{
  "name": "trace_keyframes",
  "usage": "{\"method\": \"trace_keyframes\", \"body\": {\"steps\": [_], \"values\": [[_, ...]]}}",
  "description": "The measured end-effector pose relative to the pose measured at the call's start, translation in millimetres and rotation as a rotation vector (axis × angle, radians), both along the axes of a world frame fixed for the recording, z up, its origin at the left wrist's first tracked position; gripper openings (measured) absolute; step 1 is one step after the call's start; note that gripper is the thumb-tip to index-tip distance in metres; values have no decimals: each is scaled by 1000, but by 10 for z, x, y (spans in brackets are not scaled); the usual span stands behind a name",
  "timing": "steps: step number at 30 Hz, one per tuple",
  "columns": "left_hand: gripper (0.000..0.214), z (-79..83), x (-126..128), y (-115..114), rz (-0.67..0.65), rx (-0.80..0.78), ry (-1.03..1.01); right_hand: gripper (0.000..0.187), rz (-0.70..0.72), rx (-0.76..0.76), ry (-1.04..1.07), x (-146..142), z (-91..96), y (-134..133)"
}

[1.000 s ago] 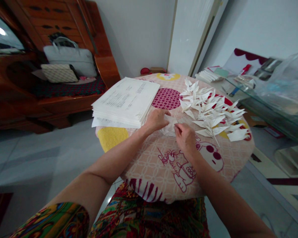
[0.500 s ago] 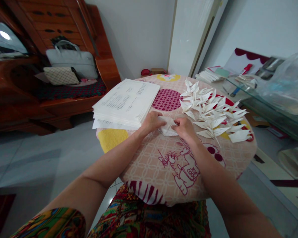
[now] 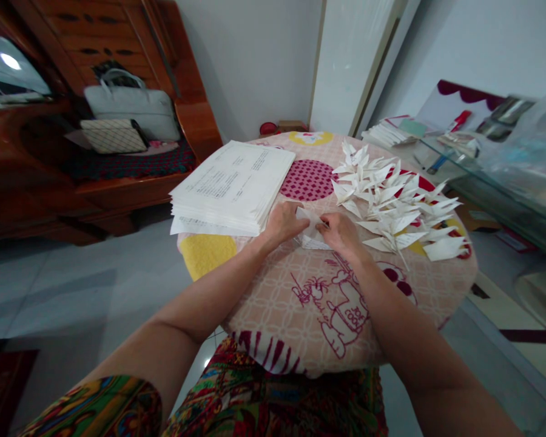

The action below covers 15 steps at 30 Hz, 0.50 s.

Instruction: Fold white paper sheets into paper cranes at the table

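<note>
A small folded piece of white paper [image 3: 310, 231] lies on the round table's patterned cloth [image 3: 273, 297]. My left hand [image 3: 286, 222] pinches its left side with fingers closed. My right hand [image 3: 341, 233] pinches its right side, fingers pressed together on a fold. Just to the right lies a heap of several folded white paper cranes [image 3: 394, 207]. To the left of my hands sits a thick stack of printed white sheets [image 3: 233, 186].
A wooden bench [image 3: 118, 176] with a grey bag [image 3: 131, 109] and a quilted pouch [image 3: 113, 135] stands at the left. A glass-topped table [image 3: 491, 176] with papers and plastic is at the right. Grey floor tiles lie left of the round table.
My right hand has moved up from the near side of the paper to meet the left hand. The paper is now folded smaller between both hands.
</note>
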<state>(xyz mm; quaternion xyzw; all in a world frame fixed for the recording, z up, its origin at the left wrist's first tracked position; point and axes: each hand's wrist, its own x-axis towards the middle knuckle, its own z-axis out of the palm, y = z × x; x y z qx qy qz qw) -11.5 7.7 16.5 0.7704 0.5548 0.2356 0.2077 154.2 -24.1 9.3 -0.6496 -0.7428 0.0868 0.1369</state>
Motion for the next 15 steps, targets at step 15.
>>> {"method": "trace_keyframes", "body": {"steps": [15], "values": [[24,-27,-6,24,29,38,151,25,-14,27,-124,-58,-83,21]]}}
